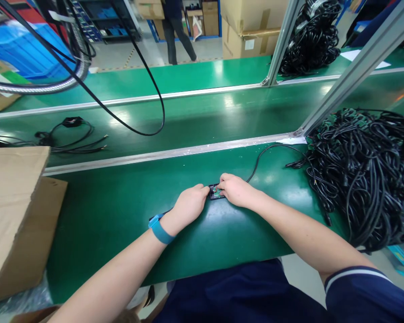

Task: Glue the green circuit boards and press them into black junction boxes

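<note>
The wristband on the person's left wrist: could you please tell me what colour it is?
The wristband is teal blue, seen best in the head view.

From where I watched, this was a factory assembly workshop: green-topped table (114,233), conveyor-like green strip (188,116), metal framing (283,45), heaped black cables (373,175), stacked cartons (252,27) and blue-edged shelving (218,18).

Green worktops (107,197) w/ light glare (228,101), metal posts (283,47); pale grey flr (119,54), dk rack (109,19), blue-framed shelving (219,19) in bkgd.
</note>
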### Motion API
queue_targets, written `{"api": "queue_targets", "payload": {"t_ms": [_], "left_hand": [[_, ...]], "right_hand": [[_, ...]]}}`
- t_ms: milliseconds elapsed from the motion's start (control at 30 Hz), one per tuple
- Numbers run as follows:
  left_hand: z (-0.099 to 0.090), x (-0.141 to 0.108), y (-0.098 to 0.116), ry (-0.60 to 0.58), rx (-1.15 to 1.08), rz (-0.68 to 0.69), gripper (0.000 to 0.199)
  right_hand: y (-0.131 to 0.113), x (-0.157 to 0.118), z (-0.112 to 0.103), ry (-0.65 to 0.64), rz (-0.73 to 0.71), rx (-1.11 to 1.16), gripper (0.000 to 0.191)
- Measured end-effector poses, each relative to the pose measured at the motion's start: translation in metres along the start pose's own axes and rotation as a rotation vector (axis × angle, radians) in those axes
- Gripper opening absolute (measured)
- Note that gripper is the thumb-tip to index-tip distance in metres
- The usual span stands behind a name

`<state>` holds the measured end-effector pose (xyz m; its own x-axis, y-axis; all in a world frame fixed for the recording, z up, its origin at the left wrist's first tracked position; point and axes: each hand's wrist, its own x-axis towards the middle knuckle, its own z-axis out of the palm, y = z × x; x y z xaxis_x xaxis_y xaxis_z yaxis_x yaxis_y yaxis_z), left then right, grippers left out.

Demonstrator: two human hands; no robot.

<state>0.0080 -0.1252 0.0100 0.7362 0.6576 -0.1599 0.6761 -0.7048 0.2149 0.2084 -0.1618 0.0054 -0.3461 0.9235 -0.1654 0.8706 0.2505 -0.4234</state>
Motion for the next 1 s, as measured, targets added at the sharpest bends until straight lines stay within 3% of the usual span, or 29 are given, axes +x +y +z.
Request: {"api": "queue_targets", "payload": {"t_ms": [167, 267, 367, 433, 567, 767, 1000], "left_hand": [[-0.005, -0.001, 0.005, -0.003, 0.038, -0.002, 0.031], [-0.002, -0.008, 0.005, 0.118, -0.097, 0.021, 0.023], [0.012, -0.011, 0.006, 0.271, -0.206, 0.038, 0.075], [0.024, -0.009, 0.006, 0.323, -0.254, 0.053, 0.091], [0.039, -0.003, 0.004, 0.385, -0.313, 0.036, 0.073], [0.027, -0.004, 0.006, 0.331, -0.339, 0.091, 0.036], [0.026, -0.003, 0.005, 0.318, -0.341, 0.099, 0.035]], "right_hand": [[0.001, -0.002, -0.011, -0.044, -0.01, 0.053, 0.026], [0.002, -0.003, -0.019, -0.049, -0.068, 0.071, 0.034], [0.002, -0.003, -0.026, -0.091, -0.158, 0.038, 0.041], [0.0, -0.001, -0.03, -0.154, -0.202, -0.03, 0.039], [-0.005, 0.004, -0.036, -0.246, -0.221, -0.177, 0.047], [-0.013, 0.008, -0.038, -0.265, -0.178, -0.276, 0.044], [-0.003, 0.002, -0.03, -0.19, -0.216, -0.136, 0.048]]}}
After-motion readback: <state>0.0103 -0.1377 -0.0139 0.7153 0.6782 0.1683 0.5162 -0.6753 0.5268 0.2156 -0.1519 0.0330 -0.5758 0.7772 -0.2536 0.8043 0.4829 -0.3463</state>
